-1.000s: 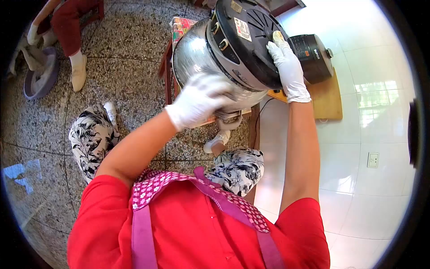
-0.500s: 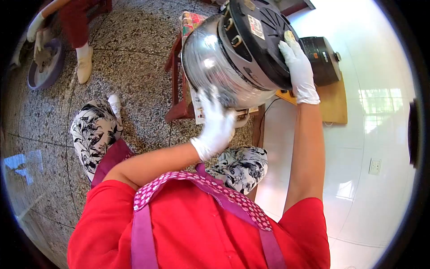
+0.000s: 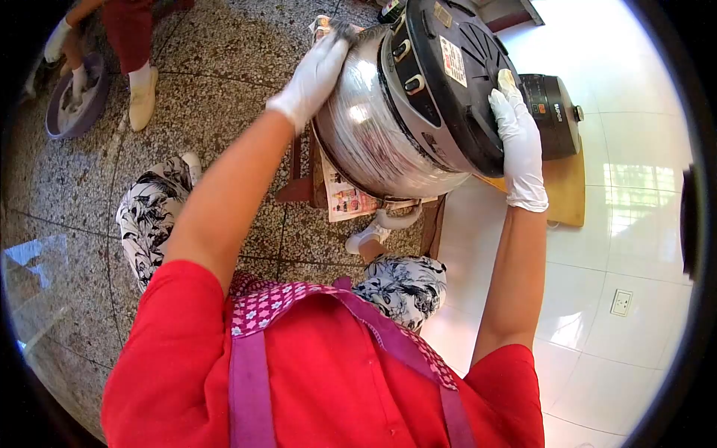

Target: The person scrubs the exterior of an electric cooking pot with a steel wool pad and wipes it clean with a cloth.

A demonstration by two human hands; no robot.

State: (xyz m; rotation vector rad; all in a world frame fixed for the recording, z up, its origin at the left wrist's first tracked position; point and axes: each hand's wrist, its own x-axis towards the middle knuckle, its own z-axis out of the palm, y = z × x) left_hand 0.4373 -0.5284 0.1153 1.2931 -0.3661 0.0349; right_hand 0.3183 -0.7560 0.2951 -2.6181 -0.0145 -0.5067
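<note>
A large electric pot lies tilted on its side, its steel wall wet and smeared. Its black base, with vents, labels and two knobs, faces up and right. My white-gloved left hand is at the far left of the steel wall, closed on a dark scouring pad that touches the pot. My right hand, also gloved, lies against the rim of the base, fingers stretched along it. Below the pot a loop handle sticks out near my knee.
Newspaper covers a wooden stool under the pot. A black rice cooker stands on a wooden board to the right, by the white tiled wall. At upper left, another person's gloved hand reaches into a purple basin.
My left hand has moved with the scouring pad from the near lower side of the pot up to its far left side. The right hand keeps against the base.
</note>
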